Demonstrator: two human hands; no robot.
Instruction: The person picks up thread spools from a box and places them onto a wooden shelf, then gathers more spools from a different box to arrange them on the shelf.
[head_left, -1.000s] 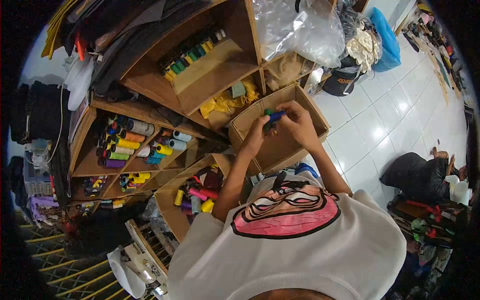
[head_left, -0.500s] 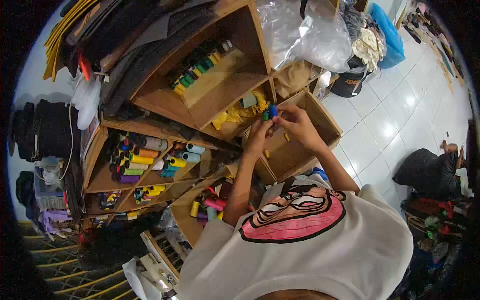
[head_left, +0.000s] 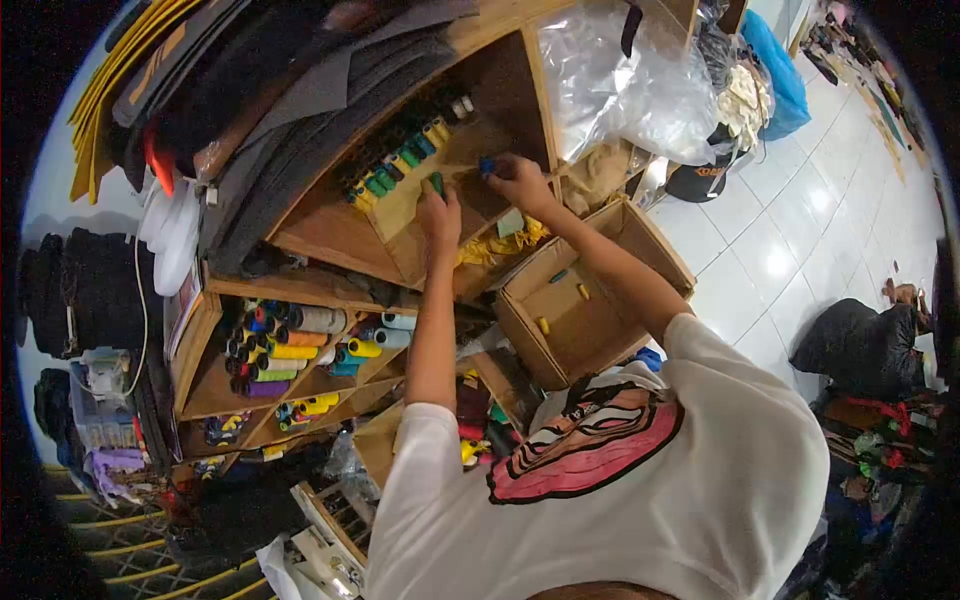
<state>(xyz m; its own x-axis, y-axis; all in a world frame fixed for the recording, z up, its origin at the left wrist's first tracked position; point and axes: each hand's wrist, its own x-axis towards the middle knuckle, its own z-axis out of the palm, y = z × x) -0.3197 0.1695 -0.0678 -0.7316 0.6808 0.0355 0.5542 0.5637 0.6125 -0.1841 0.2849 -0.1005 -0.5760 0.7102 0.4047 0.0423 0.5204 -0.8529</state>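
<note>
Both my hands reach into the upper compartment of the wooden shelf (head_left: 480, 150). My left hand (head_left: 440, 215) is closed on a green thread spool (head_left: 436, 182), held upright just in front of the rows of small spools (head_left: 411, 152). Those rows run from yellow and green to white and dark. To the right, my right hand (head_left: 522, 187) pinches a blue thread spool (head_left: 487, 166) near the compartment's right side. Below my right forearm stands an open cardboard box (head_left: 520, 345) with a few small spools inside, among them a yellow spool (head_left: 543, 325).
Larger thread cones (head_left: 295, 352) fill lower shelf sections at left. Yellow cloth (head_left: 500, 245) lies in the section below my hands. Clear plastic bags (head_left: 620, 80) bulge at upper right, near a dark cap (head_left: 698, 180). Dark folded fabric (head_left: 310, 110) is stacked on the shelf top.
My hands have moved apart, up and left from above the cardboard box into the upper compartment. The green and blue spools, previously together, are now one in each hand.
</note>
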